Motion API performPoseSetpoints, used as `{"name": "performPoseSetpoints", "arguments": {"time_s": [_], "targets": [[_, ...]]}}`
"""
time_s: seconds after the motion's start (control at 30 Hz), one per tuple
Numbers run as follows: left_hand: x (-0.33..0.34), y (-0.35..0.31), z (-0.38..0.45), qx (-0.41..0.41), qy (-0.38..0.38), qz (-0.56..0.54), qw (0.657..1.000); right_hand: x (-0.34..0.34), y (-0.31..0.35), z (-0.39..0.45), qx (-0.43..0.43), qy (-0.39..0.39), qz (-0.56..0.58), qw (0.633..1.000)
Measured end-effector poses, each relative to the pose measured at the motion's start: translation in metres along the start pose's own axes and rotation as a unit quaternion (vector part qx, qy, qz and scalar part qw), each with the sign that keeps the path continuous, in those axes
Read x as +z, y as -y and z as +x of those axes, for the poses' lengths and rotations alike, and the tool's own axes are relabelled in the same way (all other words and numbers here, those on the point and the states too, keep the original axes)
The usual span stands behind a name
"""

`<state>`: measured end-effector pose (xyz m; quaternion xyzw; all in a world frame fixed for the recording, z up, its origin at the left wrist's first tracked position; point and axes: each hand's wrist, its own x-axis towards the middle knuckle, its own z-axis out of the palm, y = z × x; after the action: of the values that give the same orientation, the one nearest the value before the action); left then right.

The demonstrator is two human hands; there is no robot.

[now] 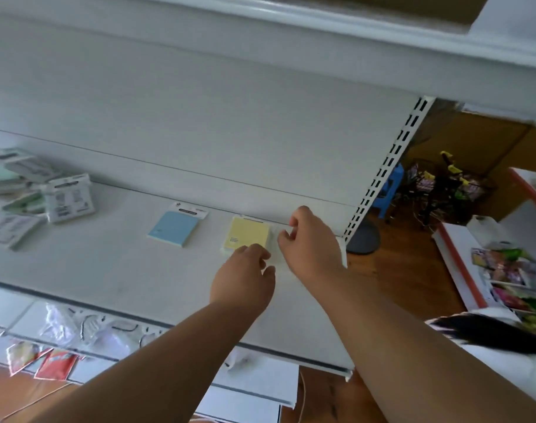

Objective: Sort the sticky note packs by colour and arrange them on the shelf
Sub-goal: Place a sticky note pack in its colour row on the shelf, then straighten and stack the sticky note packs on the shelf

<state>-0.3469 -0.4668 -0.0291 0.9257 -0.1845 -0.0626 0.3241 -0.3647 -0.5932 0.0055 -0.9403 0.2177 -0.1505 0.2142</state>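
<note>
Yellow pack (247, 234) lies at shelf (114, 264) rear, right of blue pack (174, 228). Left hand (245, 277) fingertips on its near edge; right hand (309, 242) pinches a pale pack w/ curled fingers. Risk: nudging yellow askew, or mixing colours, since unsorted pile (31, 193) sits far left.

hands: left hand (243, 277) fingers loosely curled; right hand (311, 244) fingers curled (grip unclear) | arms: both extended forward

The head camera is looking forward and down, close over the shelf (107, 264), which is filling the frame's left and centre.
</note>
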Motion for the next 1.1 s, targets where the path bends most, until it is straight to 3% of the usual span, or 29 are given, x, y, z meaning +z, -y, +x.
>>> {"name": "performPoseSetpoints", "arguments": {"time_s": [0.23, 0.47, 0.7, 0.77, 0.87, 0.97, 1.1], "targets": [[-0.095, 0.115, -0.003, -0.056, -0.043, -0.003, 0.998, 0.071, 0.130, -0.004, -0.032, 0.001, 0.052, 0.998], [-0.217, 0.273, -0.001, -0.136, -0.107, 0.004, 0.985, 0.177, 0.299, -0.021, -0.039, 0.065, 0.129, 0.989], [-0.263, 0.326, 0.016, -0.152, -0.109, 0.000, 0.982, 0.219, 0.354, -0.001, -0.027, 0.148, 0.102, 0.983], [-0.267, 0.336, 0.028, -0.169, -0.108, 0.002, 0.980, 0.231, 0.360, 0.011, 0.019, 0.185, 0.136, 0.973], [-0.270, 0.347, 0.044, -0.186, -0.057, 0.032, 0.980, 0.248, 0.372, 0.022, 0.163, 0.244, 0.236, 0.926], [-0.272, 0.355, 0.055, -0.176, -0.014, 0.072, 0.982, 0.265, 0.386, 0.026, 0.298, 0.255, 0.367, 0.843], [-0.280, 0.371, 0.063, -0.150, 0.004, 0.084, 0.985, 0.270, 0.399, 0.028, 0.394, 0.250, 0.435, 0.770]]}}
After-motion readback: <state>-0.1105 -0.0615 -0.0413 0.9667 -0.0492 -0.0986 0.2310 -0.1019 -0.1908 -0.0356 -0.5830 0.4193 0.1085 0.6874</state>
